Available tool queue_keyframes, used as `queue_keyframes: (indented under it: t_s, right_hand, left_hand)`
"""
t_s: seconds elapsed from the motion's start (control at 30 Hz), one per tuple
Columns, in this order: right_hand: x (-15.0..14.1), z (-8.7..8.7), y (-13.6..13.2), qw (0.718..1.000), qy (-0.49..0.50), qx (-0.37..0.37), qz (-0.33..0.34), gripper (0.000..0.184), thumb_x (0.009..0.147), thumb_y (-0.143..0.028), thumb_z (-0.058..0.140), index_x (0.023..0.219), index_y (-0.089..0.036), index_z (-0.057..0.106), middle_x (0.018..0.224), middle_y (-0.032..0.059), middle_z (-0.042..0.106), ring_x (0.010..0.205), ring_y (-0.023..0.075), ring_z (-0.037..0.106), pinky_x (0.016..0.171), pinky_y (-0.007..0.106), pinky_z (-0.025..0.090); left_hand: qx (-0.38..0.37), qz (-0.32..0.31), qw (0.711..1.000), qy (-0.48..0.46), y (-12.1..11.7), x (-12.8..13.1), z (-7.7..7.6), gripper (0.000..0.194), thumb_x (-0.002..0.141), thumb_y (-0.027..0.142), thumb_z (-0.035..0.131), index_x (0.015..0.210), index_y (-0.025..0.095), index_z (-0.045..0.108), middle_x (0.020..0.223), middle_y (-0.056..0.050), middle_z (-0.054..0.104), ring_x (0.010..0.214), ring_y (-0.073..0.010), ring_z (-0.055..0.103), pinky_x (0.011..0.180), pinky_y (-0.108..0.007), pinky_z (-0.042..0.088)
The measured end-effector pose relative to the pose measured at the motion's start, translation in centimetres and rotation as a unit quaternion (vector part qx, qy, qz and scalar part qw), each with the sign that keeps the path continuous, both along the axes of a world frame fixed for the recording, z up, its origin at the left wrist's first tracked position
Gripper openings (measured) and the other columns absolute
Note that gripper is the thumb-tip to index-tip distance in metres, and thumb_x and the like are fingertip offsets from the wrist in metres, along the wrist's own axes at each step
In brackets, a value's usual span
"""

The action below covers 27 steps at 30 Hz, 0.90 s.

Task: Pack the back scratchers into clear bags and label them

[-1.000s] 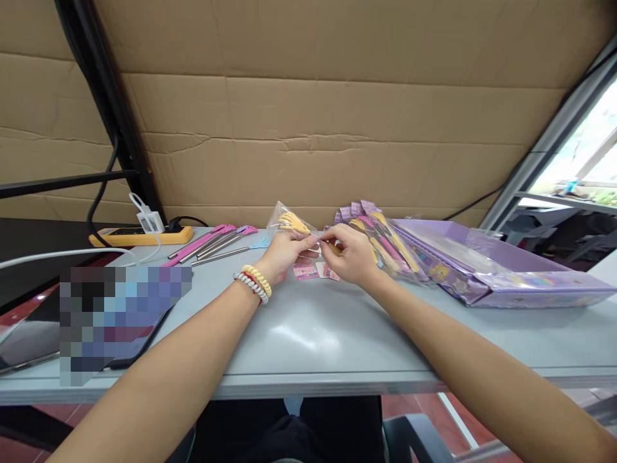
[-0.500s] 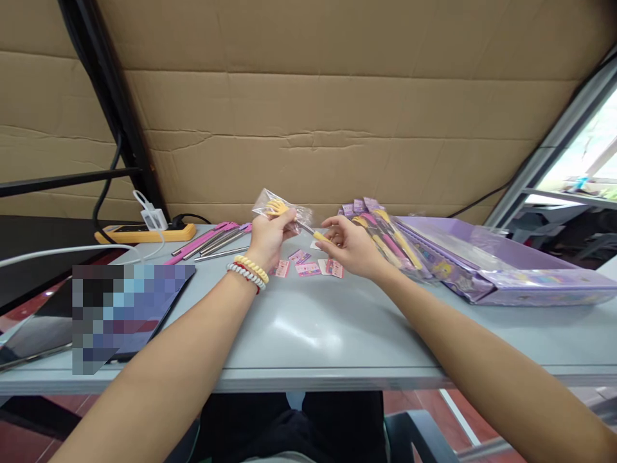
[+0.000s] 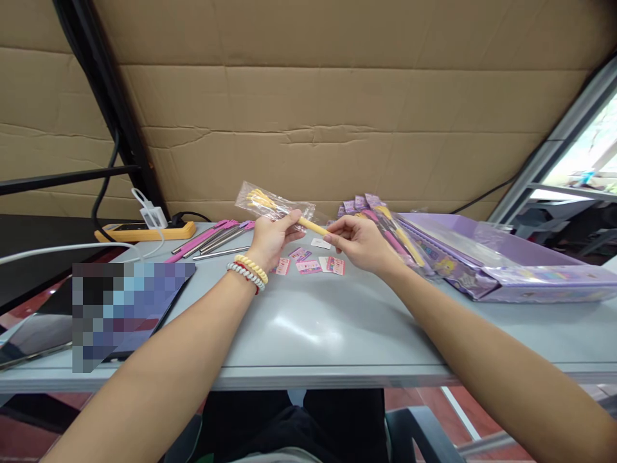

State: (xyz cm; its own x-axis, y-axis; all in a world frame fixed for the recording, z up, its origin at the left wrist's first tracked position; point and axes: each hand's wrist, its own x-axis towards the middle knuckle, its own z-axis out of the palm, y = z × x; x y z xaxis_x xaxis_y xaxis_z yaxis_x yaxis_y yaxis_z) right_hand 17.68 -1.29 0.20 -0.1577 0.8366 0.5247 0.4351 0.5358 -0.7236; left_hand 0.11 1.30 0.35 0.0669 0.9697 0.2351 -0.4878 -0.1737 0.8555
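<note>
A yellow back scratcher (image 3: 313, 227) with a hand-shaped head is held above the table between my two hands. Its head and upper part lie inside a clear plastic bag (image 3: 245, 194). My left hand (image 3: 274, 236) is closed around the bagged middle of it, with the thumb on top. The fingertips of my right hand (image 3: 359, 239) pinch the bare end of the yellow handle. Beneath the hands, several small printed cards (image 3: 309, 267) are scattered on the grey table (image 3: 308, 328).
Pink and metal back scratchers (image 3: 202, 243) lie to the left. Bagged ones with purple cards (image 3: 393, 235) are piled at right, against an open purple box (image 3: 535, 286). A yellow power strip (image 3: 144, 231) and a dark tablet-like device (image 3: 139, 315) are at far left.
The metal rod that showed between my hands is now out of sight, and the yellow handle reaches my left hand. The bagged head sticks out farther to the upper left.
</note>
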Motion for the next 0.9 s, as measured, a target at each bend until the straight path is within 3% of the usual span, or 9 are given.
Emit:
queue_keyframes:
  t_s: [0.17, 0.37, 0.57, 0.73, 0.9]
  right_hand:
    - [-0.4, 0.1, -0.2, 1.0, 0.018, 0.022, 0.01, 0.031, 0.069, -0.041, 0.072, 0.077, -0.014, 0.058, 0.065, 0.0018, 0.061, 0.05, 0.0109, 0.055, 0.048, 0.027, 0.045]
    - [1.2, 0.0, 0.5, 0.992, 0.046, -0.045, 0.112, 0.035, 0.064, -0.037, 0.077, 0.087, -0.014, 0.062, 0.074, 0.0047, 0.067, 0.058, 0.0129, 0.06, 0.046, 0.025, 0.048]
    - [1.2, 0.1, 0.3, 0.99, 0.035, -0.064, 0.121, 0.032, 0.064, -0.036, 0.078, 0.082, -0.014, 0.064, 0.062, 0.0036, 0.066, 0.05, 0.014, 0.061, 0.048, 0.029, 0.052]
    - [1.0, 0.1, 0.2, 0.998, 0.018, 0.005, 0.058, 0.029, 0.062, -0.038, 0.078, 0.071, -0.015, 0.063, 0.061, 0.0027, 0.064, 0.052, 0.0133, 0.059, 0.049, 0.028, 0.048]
    - [1.3, 0.1, 0.5, 0.999, -0.003, 0.048, -0.002, 0.038, 0.054, -0.042, 0.081, 0.065, -0.017, 0.055, 0.059, -0.0013, 0.057, 0.052, 0.0098, 0.05, 0.047, 0.025, 0.04]
  left_hand:
    - [0.009, -0.038, 0.999, 0.025, -0.6, 0.8, 0.0, 0.018, 0.066, 0.021, 0.075, 0.071, 0.01, 0.062, 0.069, -0.002, 0.063, 0.067, -0.012, 0.062, 0.067, -0.029, 0.055]
    - [0.004, -0.003, 1.0, 0.001, 0.5, -0.9, 0.7, 0.019, 0.063, 0.02, 0.076, 0.069, 0.011, 0.06, 0.067, -0.001, 0.062, 0.066, -0.011, 0.06, 0.069, -0.029, 0.055]
    - [0.007, -0.032, 0.999, 0.025, 0.4, -1.4, 0.9, 0.017, 0.068, 0.021, 0.073, 0.07, 0.011, 0.059, 0.067, -0.001, 0.061, 0.068, -0.0116, 0.061, 0.07, -0.03, 0.055]
    - [0.0, -0.046, 0.998, 0.044, 0.2, -1.2, 1.0, 0.019, 0.07, 0.022, 0.073, 0.07, 0.011, 0.058, 0.068, -0.001, 0.061, 0.068, -0.0118, 0.062, 0.073, -0.031, 0.055]
    - [-0.004, -0.07, 0.995, 0.067, -0.1, -0.7, 0.6, 0.02, 0.07, 0.021, 0.074, 0.075, 0.011, 0.058, 0.07, -0.002, 0.062, 0.064, -0.0111, 0.061, 0.07, -0.031, 0.056]
